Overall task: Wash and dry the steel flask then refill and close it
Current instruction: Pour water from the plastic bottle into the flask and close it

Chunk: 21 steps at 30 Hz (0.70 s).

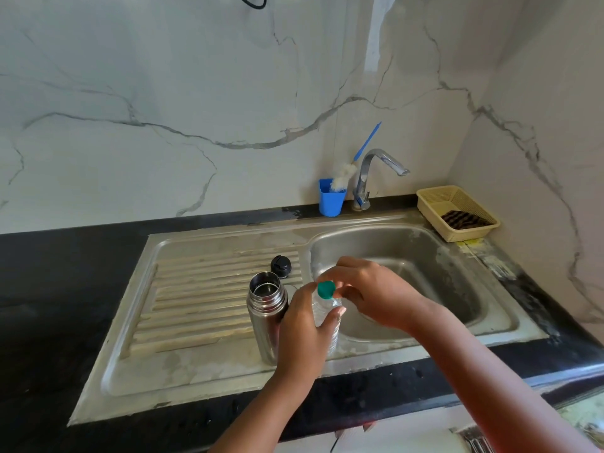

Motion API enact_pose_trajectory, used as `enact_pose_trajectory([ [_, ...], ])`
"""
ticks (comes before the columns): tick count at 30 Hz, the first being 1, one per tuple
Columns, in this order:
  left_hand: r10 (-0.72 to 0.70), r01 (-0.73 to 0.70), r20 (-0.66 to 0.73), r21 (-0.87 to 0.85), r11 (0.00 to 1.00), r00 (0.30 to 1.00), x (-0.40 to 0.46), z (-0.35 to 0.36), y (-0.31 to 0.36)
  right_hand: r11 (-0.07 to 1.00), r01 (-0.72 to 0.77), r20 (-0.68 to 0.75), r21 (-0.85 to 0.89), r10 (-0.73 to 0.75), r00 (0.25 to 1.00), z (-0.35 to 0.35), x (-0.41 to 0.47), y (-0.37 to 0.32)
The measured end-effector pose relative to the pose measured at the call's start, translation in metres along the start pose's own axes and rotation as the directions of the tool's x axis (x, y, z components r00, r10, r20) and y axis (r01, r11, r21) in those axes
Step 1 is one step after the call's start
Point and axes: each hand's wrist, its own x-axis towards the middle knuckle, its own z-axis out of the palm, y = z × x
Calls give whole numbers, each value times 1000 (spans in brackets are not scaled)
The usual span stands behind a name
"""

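Two hands meet over the front edge of the sink (490, 325), and we record both as occupied. We see the left hand (305, 335) wrapped round the body of a clear plastic bottle (324, 308), holding it upright. We see the right hand (369, 294) pinching the bottle's green cap (326, 289) between its fingertips. The steel flask (266, 317) stands upright and uncapped on the ribbed drainboard (196, 305), just beside the left hand. Its black lid (280, 266) lies behind it on the ribs. We note a blue cup (330, 199) holding a bottle brush (351, 168) beside the tap (376, 174), and a cream basket (457, 210) at the corner.
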Motion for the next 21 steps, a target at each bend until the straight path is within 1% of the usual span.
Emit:
enact_pose_trajectory([
  [3,-9,9,6,-25,1000,1000,0,3,-3,974,146,14,-176,-146,989,-4,2,9],
  [6,-25,25,2,-41,999,1000,-1,3,-5,880,310,114,-360,-288,951,-7,6,17],
  [9,-32,33,15,-50,998,999,-1,5,-4,808,399,167,-433,-363,917,-10,12,21],
  [11,-32,33,21,-48,998,999,-1,6,-1,797,417,171,-438,-381,909,-7,14,21],
  [13,-30,30,12,-31,999,999,-1,6,2,835,385,128,-393,-364,922,-1,13,20],
  [17,-5,5,-13,-16,1000,1000,-1,7,2,941,180,-50,-288,-203,978,12,8,13],
  [18,-3,3,-17,-18,1000,1000,-1,7,3,950,136,-82,-282,-165,983,14,8,11],
  [21,-9,9,-4,-32,999,1000,0,6,3,957,37,-113,-289,-73,991,16,7,4],
])
